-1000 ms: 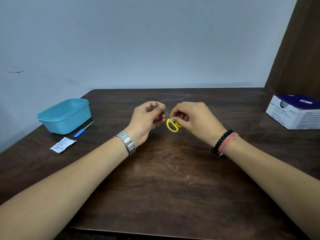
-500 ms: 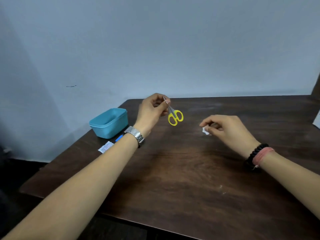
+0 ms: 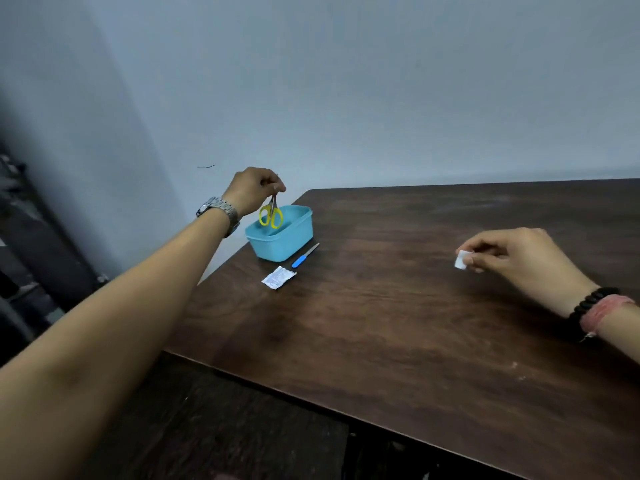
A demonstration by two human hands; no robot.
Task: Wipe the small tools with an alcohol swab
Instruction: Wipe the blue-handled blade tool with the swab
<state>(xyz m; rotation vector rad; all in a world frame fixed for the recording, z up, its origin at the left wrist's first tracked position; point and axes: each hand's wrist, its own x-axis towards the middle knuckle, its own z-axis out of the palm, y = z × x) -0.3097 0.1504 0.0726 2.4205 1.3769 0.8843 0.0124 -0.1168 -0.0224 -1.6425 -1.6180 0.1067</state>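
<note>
My left hand [image 3: 252,189] pinches the blade tips of small yellow-handled scissors [image 3: 271,215], which hang handles-down just above the open blue plastic tub [image 3: 281,243] at the table's far left corner. My right hand [image 3: 512,259] hovers over the right side of the dark wooden table [image 3: 398,313] and pinches a small folded white swab [image 3: 461,260] between thumb and fingers. A blue-handled small tool [image 3: 304,256] lies on the table beside the tub.
A torn white swab wrapper [image 3: 278,277] lies in front of the tub. The table's left edge runs diagonally close to the tub, with dark floor below. A plain wall stands behind.
My hands have parted. My left hand carried the scissors leftward from the table's middle to above the blue tub. My right hand kept the swab and stayed right. The view swung left.
</note>
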